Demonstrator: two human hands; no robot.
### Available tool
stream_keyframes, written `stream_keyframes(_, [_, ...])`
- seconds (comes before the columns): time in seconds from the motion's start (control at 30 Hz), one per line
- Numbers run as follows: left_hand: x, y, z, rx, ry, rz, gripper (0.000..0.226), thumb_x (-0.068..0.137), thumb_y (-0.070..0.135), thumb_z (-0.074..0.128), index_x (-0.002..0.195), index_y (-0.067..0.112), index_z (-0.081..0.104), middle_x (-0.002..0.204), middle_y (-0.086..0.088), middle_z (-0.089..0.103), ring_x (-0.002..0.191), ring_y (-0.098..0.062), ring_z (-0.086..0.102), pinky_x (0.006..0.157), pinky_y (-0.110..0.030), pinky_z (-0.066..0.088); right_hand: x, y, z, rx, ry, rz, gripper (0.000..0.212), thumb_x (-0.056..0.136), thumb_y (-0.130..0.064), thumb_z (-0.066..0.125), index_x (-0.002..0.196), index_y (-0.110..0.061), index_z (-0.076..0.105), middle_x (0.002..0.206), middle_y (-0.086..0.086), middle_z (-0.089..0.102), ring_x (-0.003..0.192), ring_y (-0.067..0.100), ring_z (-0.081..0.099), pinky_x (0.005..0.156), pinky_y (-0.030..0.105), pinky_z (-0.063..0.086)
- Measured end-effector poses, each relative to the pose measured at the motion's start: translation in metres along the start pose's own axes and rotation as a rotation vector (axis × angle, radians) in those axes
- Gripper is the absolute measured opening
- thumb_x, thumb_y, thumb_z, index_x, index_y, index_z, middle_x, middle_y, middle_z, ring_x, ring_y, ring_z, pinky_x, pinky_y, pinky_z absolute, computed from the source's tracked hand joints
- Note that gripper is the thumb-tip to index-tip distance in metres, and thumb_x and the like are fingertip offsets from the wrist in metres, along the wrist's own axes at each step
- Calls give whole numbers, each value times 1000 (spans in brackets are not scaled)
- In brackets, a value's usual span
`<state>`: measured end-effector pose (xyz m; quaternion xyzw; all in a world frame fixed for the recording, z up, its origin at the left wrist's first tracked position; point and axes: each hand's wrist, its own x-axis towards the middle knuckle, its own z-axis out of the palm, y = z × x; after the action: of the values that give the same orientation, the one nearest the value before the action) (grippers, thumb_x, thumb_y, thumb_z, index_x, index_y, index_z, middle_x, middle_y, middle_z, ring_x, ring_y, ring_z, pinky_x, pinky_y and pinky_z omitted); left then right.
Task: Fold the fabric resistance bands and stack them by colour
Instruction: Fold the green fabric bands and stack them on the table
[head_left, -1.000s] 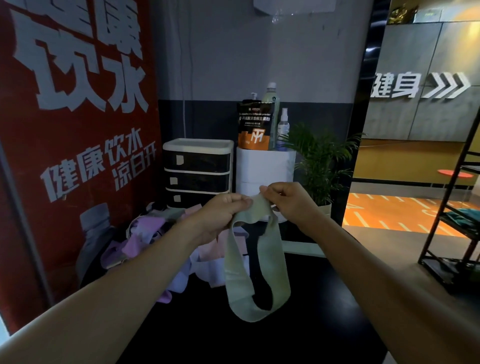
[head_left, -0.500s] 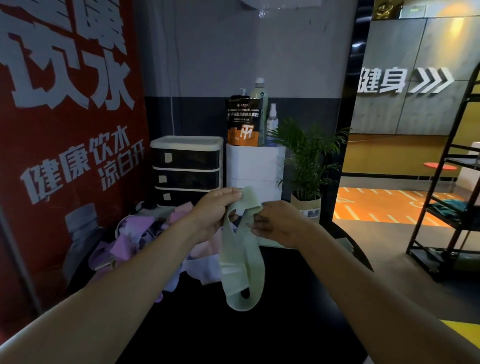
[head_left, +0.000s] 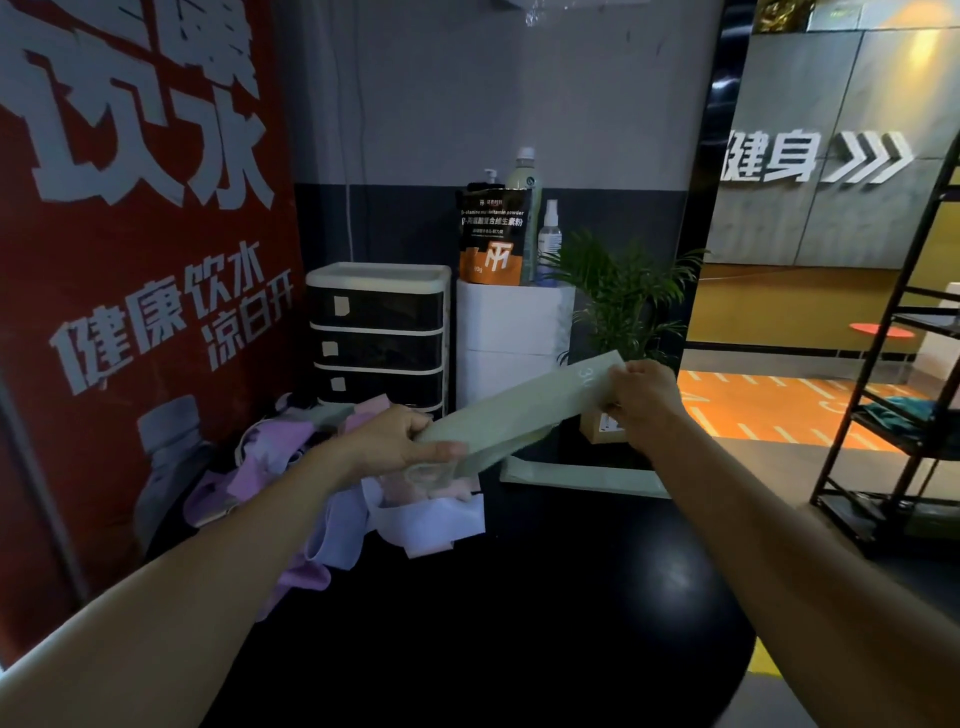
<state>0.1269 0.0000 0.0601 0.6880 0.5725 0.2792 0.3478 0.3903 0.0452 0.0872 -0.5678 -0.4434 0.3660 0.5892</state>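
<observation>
Two hands are closed on one pale green band (head_left: 519, 413), which is stretched flat in the air between them. Its lower end is pinched by the left hand (head_left: 397, 441), thumb on top; its upper end is pinched by the right hand (head_left: 641, 397), beside a faint printed "30". Below the left grip, purple and white bands (head_left: 291, 467) are heaped on the black bench (head_left: 571, 597). Beyond the grips, an orange-and-black pouch (head_left: 493, 234) is marked "multivitamin powder".
</observation>
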Motion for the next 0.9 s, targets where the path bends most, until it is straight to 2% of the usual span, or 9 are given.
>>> stream_keyframes(0.07, [0,-14,-4,24,78,-38,45,74,59,62,63,16,52,60,7,44,57,-9,42,54,-19,33,5,5,-12,25,21,39,19,94,-8,49,77,-8,57,102,19,57,96,36,60,73,44,57])
stream_keyframes(0.17, [4,-25,-6,146,155,-35,48,89,57,45,58,21,50,60,4,47,61,-12,46,57,-23,35,7,15,-20,-19,26,31,20,94,-6,51,75,-10,56,93,15,55,91,32,57,71,39,55])
stream_keyframes(0.27, [9,-24,-3,611,196,4,50,95,57,29,103,26,67,94,1,63,92,-21,58,81,-29,43,8,22,-21,-116,75,13,9,93,-8,51,91,-4,58,92,13,55,89,31,56,81,46,55])
stream_keyframes(0.33, [8,-16,3,732,215,33,44,95,56,30,109,30,62,95,7,56,95,-20,57,86,-32,42,12,27,-24,-207,124,-17,10,92,-9,53,98,-6,60,99,17,58,89,33,58,82,49,55])
stream_keyframes(0.4, [15,-13,9,614,226,36,36,90,56,45,97,22,55,89,7,54,85,-16,57,81,-33,45,14,32,-29,-264,150,-48,10,90,-11,53,98,-8,60,101,18,60,91,36,59,83,49,54])
stream_keyframes(0.5, [22,-6,21,390,183,61,28,86,39,62,100,18,50,80,6,53,78,-13,53,72,-30,43,15,34,-37,-259,149,-105,17,92,-12,52,103,-5,62,97,14,58,87,30,57,80,43,50])
stream_keyframes(0.6, [28,4,36,299,148,159,17,85,26,66,98,18,58,86,8,55,85,-12,54,78,-25,45,13,30,-42,-256,46,-233,9,92,-11,55,92,-9,63,91,10,60,83,26,56,75,39,47])
stream_keyframes(0.77, [49,44,60,100,88,240,38,84,23,68,117,12,53,108,-1,52,101,-15,52,83,-23,44,8,14,-38,-304,-195,-393,14,86,-2,62,78,-12,66,71,-1,61,75,19,56,74,32,48])
stream_keyframes(0.9, [65,85,80,-94,10,313,43,78,22,74,114,16,51,110,0,55,99,-13,54,85,-26,46,7,-2,-36,-298,-323,-484,8,84,-5,65,88,2,70,81,7,63,78,14,55,76,28,46])
